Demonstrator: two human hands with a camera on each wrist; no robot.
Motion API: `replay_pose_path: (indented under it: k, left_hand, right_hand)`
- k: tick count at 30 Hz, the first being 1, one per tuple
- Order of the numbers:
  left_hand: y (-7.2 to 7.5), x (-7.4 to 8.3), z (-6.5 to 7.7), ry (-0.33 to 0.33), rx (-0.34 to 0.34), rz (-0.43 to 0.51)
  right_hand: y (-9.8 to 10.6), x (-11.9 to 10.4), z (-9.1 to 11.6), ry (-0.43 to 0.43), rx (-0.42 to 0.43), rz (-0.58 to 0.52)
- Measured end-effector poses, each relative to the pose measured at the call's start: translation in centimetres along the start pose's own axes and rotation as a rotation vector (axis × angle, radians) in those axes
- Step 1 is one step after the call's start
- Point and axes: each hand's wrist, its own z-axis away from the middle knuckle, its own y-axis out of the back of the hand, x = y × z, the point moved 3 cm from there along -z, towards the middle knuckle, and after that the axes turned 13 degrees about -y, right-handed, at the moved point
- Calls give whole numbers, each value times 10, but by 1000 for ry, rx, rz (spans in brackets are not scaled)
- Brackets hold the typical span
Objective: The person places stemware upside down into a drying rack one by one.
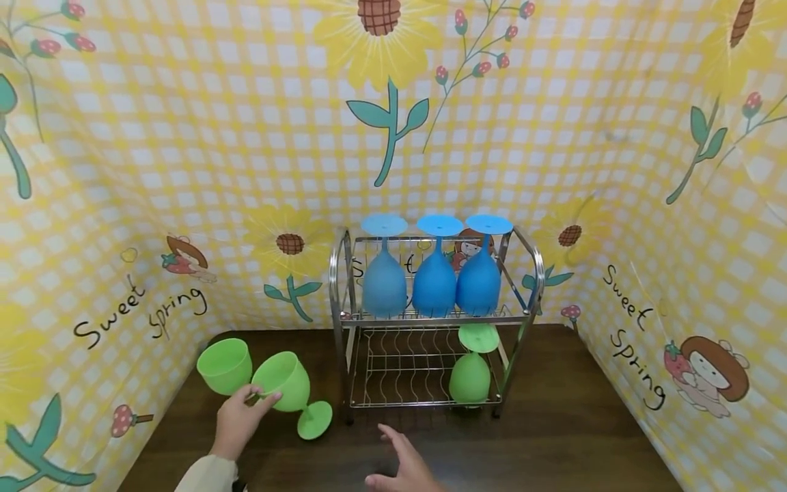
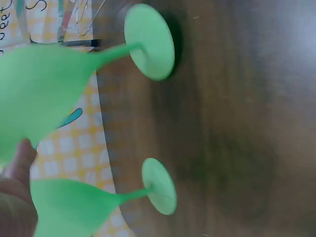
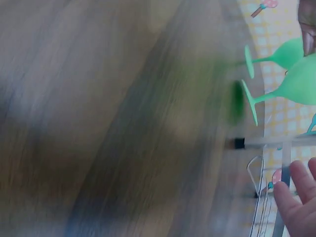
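Observation:
My left hand (image 1: 238,420) pinches the rim of a green goblet (image 1: 284,381) at the left of the table. Its round foot (image 2: 149,42) points toward the table, with a dark shadow beside it; whether they touch I cannot tell. Just left of it stands a second green goblet (image 1: 225,367), its stem hidden in the head view but visible in the left wrist view. My right hand (image 1: 407,465) holds nothing, fingers extended, in front of the metal rack (image 1: 424,404). On the lower tier, at the right, a third green goblet (image 1: 470,378) sits upside down.
Three blue goblets (image 1: 434,283) stand upside down in a row on the rack's upper tier. Wire slots (image 1: 399,365) run across the lower tier left of the green goblet. Yellow checked cloth (image 1: 277,137) encloses the dark wooden table (image 1: 565,424) at the back and sides.

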Motion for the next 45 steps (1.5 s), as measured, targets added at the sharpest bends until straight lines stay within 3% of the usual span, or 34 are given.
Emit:
replay_pose_path:
  k: [5,9,13,18,24,27,36,45]
  left_hand:
    - [2,-1,28,40,47,263]
    - [-8,12,39,-43,70,415]
    - [-24,32,45,-153,82,591]
    - [-33,60,57,-199,113,800]
    - [-41,84,69,-212,111,910]
    - [-48,90,72,-242,108,958]
    - [-61,103,82,-524,51,998]
    - [-64,106,83,-681,-86,1034]
  right_hand:
    - [-10,-3,2,-47,-71,-223]
    - [-22,-11,2,-188,-125,-413]
    - [-31,-22,4,-345,-102,-508]
    - [-34,-35,9,-397,-101,-548]
    - [-27,-47,12,-300,-179,-710]
    - [-25,-49,11,-294,-192,-757]
    - [-20,-60,14,-217,-195,-940]
    - [-10,-72,14,-183,-150,-1196]
